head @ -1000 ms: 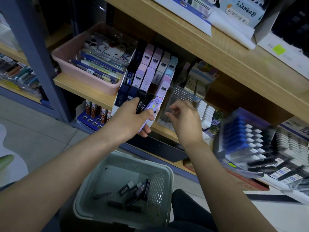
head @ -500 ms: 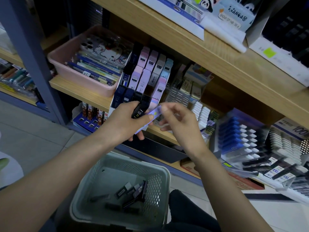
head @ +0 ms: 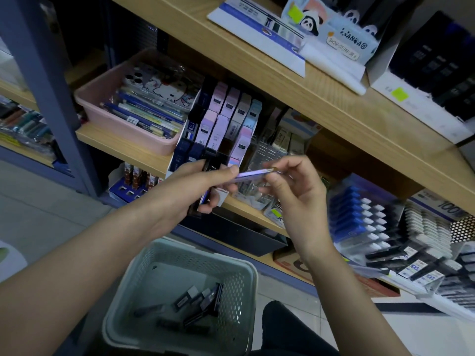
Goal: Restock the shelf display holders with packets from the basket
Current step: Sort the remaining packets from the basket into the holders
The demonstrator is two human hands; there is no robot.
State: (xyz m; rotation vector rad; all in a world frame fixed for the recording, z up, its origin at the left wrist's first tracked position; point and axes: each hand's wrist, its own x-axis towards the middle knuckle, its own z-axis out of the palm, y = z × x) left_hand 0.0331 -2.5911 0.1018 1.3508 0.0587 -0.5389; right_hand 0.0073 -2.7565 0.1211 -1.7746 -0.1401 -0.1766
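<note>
Lilac flat packet bridges both hands, just below the tiered holder.

Its long axis runs side to side, nearly level, seen edge-on: the left hand pinches the near-left end under its thumb while clenching a small stack of dark and blue packets in the palm, and the right hand nips the far-right end between thumb and forefinger. Directly above and behind the left hand's knuckles stands the white tiered display holder of pastel and navy packets on the wooden shelf; its front pink column lies closest to the packet. The right hand looks better placed to carry it up. Below both wrists sits the pale green perforated plastic basket with a few dark packets left.
</note>
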